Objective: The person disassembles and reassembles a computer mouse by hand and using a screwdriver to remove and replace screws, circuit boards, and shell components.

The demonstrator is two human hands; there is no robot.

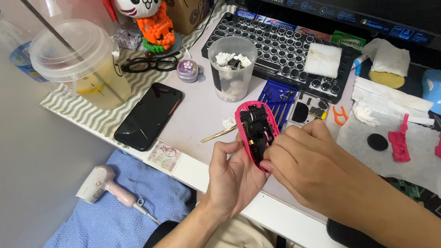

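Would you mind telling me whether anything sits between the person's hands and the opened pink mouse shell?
Nothing visible does. The left hand cradles the pink mouse shell from below, and the right hand already rests on its near end, its fingertips touching the shell's edge.

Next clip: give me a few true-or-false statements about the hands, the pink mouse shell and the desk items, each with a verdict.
1. The left hand cradles the pink mouse shell from below. True.
2. The right hand rests on the keyboard. False: it is at the shell's right edge, fingers on it.
3. The shell is closed with its cover on. False: it is open, dark inner parts showing.
4. A black phone lies screen up left of the shell. True.
5. The clear cup by the keyboard is empty. False: it holds white pieces.
6. Two loose pink parts lie at the right. True.
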